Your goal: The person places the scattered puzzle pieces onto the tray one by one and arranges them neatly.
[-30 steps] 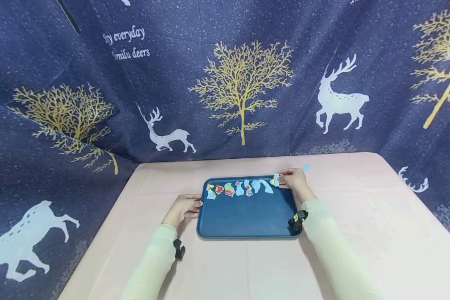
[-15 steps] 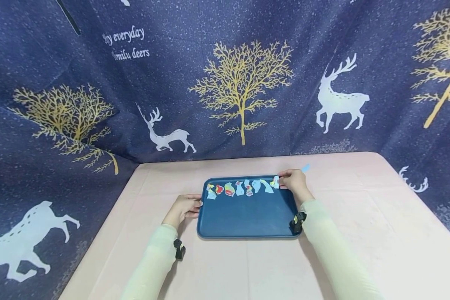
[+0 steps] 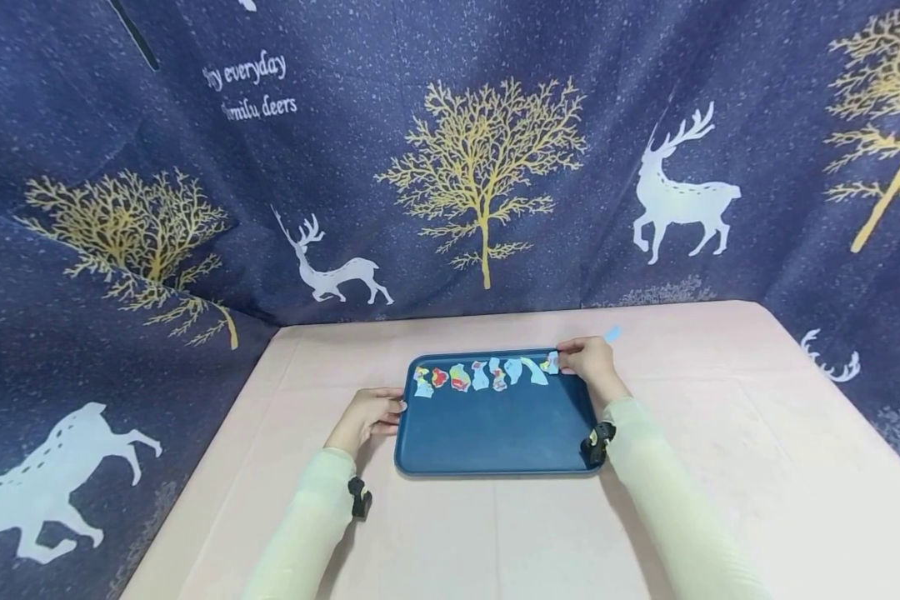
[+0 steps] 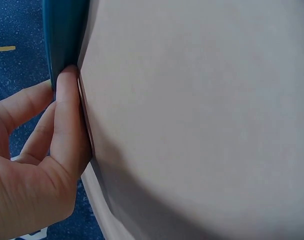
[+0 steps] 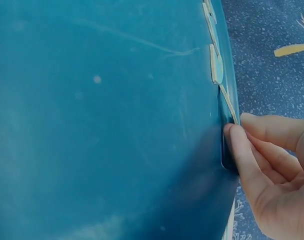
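Observation:
A dark blue tray (image 3: 495, 433) lies on the table. My left hand (image 3: 369, 415) holds its left edge; in the left wrist view the thumb and fingers (image 4: 67, 100) pinch the rim. Across the tray's far side runs a row of flat, irregular puzzle pieces, light blue with red and yellow patches, among them a red piece (image 3: 439, 378) and a curved pale piece (image 3: 534, 372). My right hand (image 3: 589, 363) is at the far right corner, pinching the last puzzle piece (image 3: 552, 362) of the row between thumb and fingers. That piece appears edge-on in the right wrist view.
A small light blue piece (image 3: 612, 334) lies on the pink tablecloth (image 3: 690, 400) beyond my right hand. Behind the table hangs a dark blue cloth (image 3: 435, 50) printed with deer and trees.
My right hand has brought its puzzle piece slightly down and to the right, at the row's right end. The left hand stays at the tray's edge.

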`<state>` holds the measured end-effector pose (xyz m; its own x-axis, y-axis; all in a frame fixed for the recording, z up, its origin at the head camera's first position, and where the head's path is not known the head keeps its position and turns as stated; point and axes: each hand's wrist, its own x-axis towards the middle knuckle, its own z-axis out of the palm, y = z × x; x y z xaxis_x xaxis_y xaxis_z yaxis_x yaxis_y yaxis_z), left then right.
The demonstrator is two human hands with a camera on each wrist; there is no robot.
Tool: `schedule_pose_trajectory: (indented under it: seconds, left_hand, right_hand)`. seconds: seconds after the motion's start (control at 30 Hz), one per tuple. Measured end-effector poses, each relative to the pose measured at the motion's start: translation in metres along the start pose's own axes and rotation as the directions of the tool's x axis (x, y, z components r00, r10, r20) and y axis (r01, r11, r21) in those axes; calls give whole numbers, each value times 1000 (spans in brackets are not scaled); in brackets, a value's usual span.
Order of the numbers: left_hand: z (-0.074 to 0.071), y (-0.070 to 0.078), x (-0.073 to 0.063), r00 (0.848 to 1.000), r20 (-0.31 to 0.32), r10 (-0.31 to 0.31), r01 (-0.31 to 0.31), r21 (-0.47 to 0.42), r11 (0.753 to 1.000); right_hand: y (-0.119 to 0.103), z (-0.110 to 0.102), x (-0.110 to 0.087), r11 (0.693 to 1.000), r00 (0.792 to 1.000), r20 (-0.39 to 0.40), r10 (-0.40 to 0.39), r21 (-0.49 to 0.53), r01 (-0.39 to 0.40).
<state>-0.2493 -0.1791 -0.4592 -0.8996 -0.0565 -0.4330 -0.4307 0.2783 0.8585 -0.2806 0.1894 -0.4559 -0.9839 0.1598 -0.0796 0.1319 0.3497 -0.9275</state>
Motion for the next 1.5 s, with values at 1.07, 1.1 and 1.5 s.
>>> schedule_pose_trajectory:
  seconds: [1.07,1.1,1.5]
  left_hand:
    - [-3,-2,1,1000,24,12,-12,-28,1000]
    - [-4,-1,0,1000,25,14,-13,-27,1000]
    - [-2,0,0,1000,8,2,-1,-20,1000]
  right_hand:
    - [11,-72,16,990,990,-76,-121,60,126]
    - [12,-74,16,991,990,-82,-111,71,117]
    - [25,-89,24,984,991,-125,49,175,-26]
